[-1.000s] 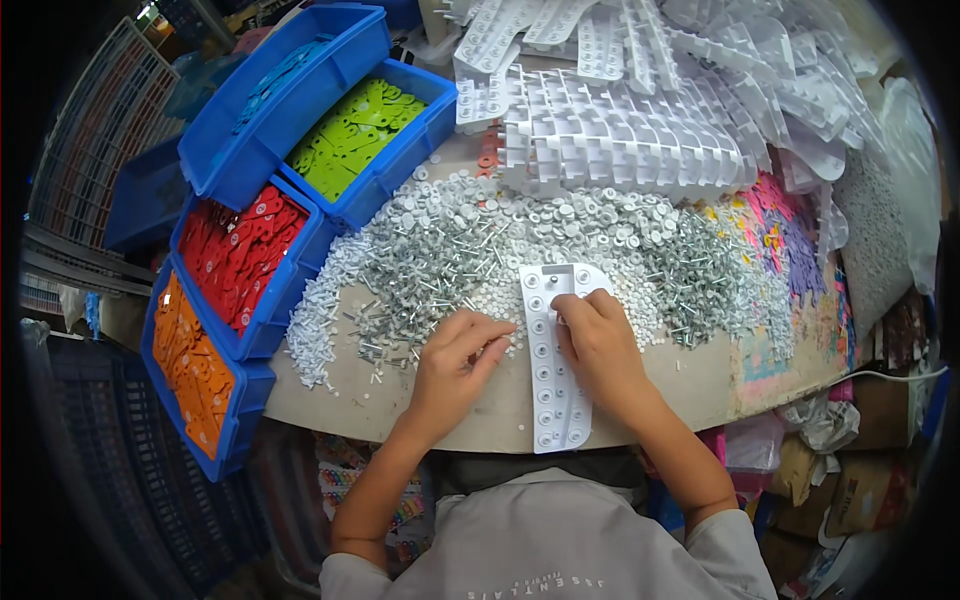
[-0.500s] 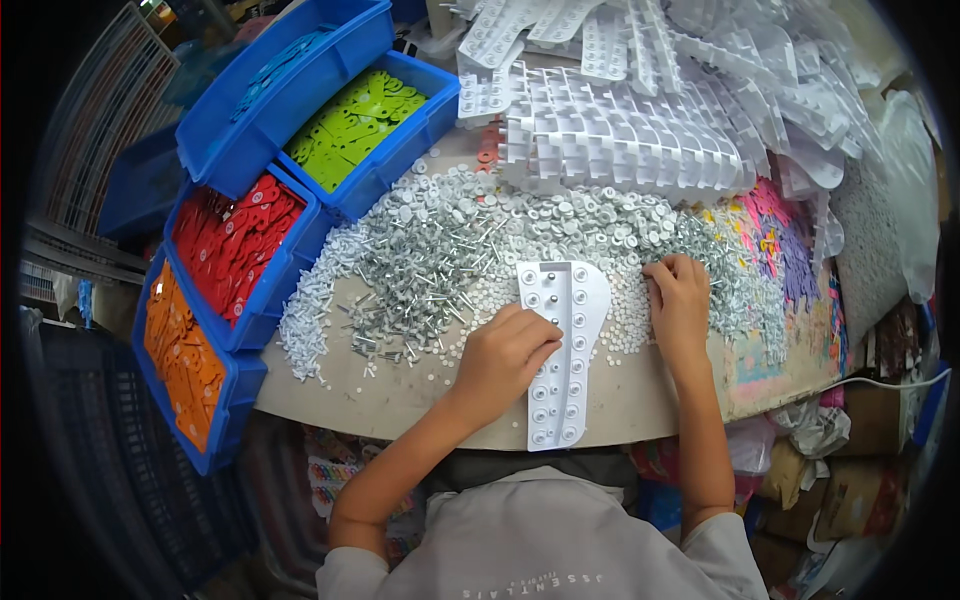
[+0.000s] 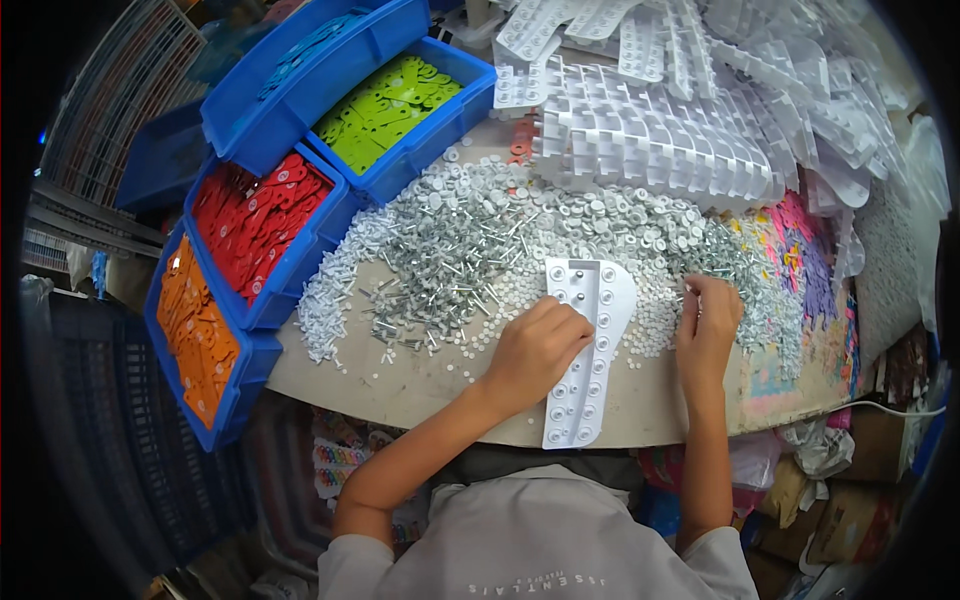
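White foot-shaped plate (image 3: 618, 300): hard plastic by the look of it, wider at the far end, round cups down both long sides
How it's sitting: pretty much flat, cups up, long way pointing off from the person, near end right at the table edge (image 3: 500, 432)
Middle channel: couple of shiny metal pins (image 3: 580, 297) poking up at the far end, middle part's covered by the left hand (image 3: 545, 345)
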### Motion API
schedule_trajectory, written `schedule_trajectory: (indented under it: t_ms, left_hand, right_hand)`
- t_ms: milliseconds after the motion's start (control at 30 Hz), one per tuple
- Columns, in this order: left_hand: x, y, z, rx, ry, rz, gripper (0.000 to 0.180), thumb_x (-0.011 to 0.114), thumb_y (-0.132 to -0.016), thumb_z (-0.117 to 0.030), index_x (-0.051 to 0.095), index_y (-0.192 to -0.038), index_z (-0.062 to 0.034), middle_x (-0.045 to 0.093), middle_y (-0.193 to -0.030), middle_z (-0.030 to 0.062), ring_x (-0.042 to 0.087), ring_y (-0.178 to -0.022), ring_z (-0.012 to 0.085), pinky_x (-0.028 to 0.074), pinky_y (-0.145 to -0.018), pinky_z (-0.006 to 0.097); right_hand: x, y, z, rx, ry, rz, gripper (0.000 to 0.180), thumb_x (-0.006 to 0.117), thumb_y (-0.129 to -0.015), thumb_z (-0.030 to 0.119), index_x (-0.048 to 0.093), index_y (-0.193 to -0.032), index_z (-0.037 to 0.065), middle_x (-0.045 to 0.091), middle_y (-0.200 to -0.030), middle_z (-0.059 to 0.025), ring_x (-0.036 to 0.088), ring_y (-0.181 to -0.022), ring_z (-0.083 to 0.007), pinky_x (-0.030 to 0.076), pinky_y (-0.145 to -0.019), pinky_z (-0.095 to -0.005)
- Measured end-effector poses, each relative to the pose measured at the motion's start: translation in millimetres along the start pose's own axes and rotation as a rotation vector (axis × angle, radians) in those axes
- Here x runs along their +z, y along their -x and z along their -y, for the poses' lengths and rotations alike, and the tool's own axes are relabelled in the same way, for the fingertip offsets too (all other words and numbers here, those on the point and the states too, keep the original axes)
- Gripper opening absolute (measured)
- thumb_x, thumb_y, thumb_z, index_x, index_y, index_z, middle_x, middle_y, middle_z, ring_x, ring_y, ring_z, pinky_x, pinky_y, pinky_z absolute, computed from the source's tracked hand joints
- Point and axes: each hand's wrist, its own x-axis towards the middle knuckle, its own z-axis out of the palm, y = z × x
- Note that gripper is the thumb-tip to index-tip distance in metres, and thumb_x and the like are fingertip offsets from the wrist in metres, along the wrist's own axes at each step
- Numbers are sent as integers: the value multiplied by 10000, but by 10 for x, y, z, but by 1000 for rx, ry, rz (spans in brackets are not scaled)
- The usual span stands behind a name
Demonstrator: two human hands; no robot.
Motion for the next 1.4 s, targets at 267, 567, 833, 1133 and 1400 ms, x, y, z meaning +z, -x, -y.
schedule_trajectory:
  t_ms: [267, 567, 833, 1133, 1400]
  left_hand:
    - [-98, 145, -133, 70, -120, 1, 107, 726, -839, -123, 688, -924, -69, 640, -1041, 83, 589, -965, 275, 431, -902, 425]
    - [-1118, 707, 64, -349, -516, -89, 142, 719, -814, -49, 674, -948, -44, 658, -934, 105, 596, -917, 298, 443, -804, 413]
    - [-1066, 963, 182, -386, -546, -67, 232, 733, -795, -20, 695, -1023, -35, 644, -1007, 110, 596, -956, 322, 470, -839, 415]
    - [-1020, 852, 177, -439, -605, -48, 94, 652, -798, -6, 602, -871, -35, 605, -910, 105, 583, -905, 324, 456, -806, 428]
    - [-1049, 772, 140, -436, -571, -33, 77, 655, -802, 5, 606, -856, -18, 601, -867, 119, 585, -870, 333, 461, -775, 427]
  right_hand:
    - [-177, 127, 389, 63, -258, 92, 170, 565, -899, -79, 640, -1034, -7, 606, -928, -123, 589, -873, -253, 463, -804, -334]
    - [-64, 364, 634, 203, -652, 208, 123, 674, -819, -57, 668, -930, -5, 659, -885, -71, 624, -829, -181, 478, -772, -293]
    - [35, 438, 692, 130, -613, 334, 137, 746, -772, -14, 688, -886, 33, 658, -851, -61, 596, -792, -227, 475, -744, -340]
    - [-10, 415, 724, -229, -401, 341, 167, 744, -768, 31, 690, -922, 69, 664, -1005, -73, 570, -846, -279, 454, -788, -382]
    - [-184, 353, 539, -39, -317, 104, 158, 690, -805, -41, 681, -947, 28, 646, -861, -107, 563, -810, -287, 448, -747, -375]
